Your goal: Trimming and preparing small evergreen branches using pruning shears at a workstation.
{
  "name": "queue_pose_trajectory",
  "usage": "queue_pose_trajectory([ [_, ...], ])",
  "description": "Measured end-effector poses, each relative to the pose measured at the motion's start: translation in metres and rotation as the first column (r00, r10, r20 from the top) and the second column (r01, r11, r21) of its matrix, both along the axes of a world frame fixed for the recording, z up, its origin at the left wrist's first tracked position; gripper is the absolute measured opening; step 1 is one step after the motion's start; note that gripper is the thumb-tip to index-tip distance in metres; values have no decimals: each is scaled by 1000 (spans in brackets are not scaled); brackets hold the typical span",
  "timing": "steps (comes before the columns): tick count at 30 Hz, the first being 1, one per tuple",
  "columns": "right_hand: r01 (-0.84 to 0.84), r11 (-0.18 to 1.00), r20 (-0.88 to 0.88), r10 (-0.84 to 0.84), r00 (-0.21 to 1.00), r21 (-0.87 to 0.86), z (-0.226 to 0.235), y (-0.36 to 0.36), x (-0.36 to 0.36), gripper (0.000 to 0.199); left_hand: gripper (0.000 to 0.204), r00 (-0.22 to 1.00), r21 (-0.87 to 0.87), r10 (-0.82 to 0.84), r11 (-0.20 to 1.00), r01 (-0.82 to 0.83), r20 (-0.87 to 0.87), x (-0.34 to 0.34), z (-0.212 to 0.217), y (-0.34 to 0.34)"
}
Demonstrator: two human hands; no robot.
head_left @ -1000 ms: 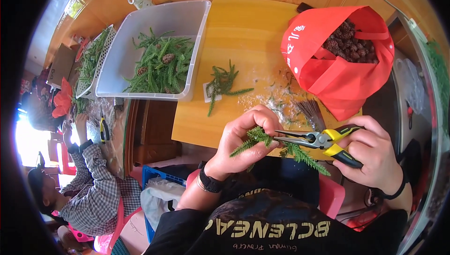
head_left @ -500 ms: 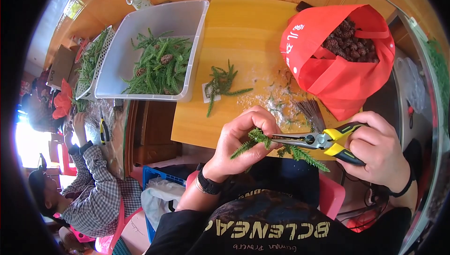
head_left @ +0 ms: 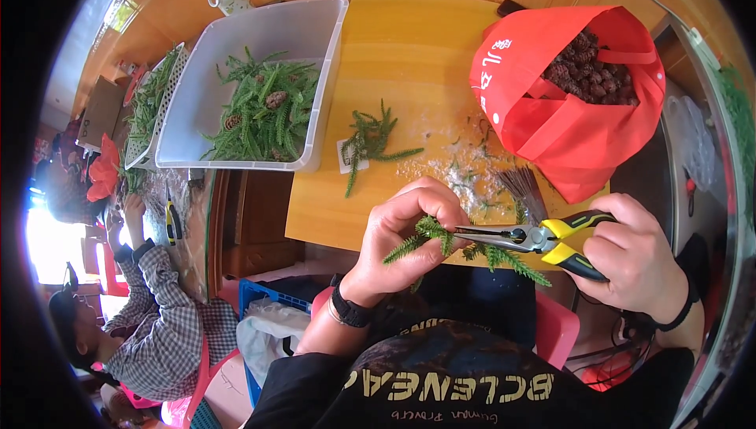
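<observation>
My left hand (head_left: 402, 236) pinches a green needle-leaved sprig (head_left: 504, 257) just off the near edge of the yellow table (head_left: 409, 51). My right hand (head_left: 634, 260) grips yellow-and-black long-nose pliers (head_left: 543, 237); their jaws point left and meet the sprig by my left fingers. A small pile of cut green sprigs (head_left: 370, 141) lies on the table beyond my hands, beside a scatter of pale crumbs (head_left: 453, 169).
A clear plastic bin (head_left: 315, 35) with green sprigs and cones stands at the table's left. A red bag (head_left: 551, 114) of brown cones sits at the right. A bundle of thin dark wires (head_left: 524, 189) lies near it. Another person (head_left: 150, 326) sits low on the left.
My hands have barely shifted. The pliers' jaws have moved slightly left along the sprig toward my left fingers.
</observation>
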State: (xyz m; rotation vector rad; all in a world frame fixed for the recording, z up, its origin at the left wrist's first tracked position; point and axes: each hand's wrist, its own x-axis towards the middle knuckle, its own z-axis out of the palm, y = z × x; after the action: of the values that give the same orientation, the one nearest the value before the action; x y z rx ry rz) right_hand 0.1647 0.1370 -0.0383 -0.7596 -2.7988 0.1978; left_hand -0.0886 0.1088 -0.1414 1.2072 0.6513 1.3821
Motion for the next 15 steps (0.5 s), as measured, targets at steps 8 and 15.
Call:
queue_pose_trajectory([
  [8,-5,1000,-14,5,1000,-1,-6,6,4,29,15,999,-20,27,999,-26,30,7,-3,7],
  [15,-13,1000,-28,14,1000,10,-5,6,10,28,13,1000,-6,1,1000,-1,14,12,-3,8],
])
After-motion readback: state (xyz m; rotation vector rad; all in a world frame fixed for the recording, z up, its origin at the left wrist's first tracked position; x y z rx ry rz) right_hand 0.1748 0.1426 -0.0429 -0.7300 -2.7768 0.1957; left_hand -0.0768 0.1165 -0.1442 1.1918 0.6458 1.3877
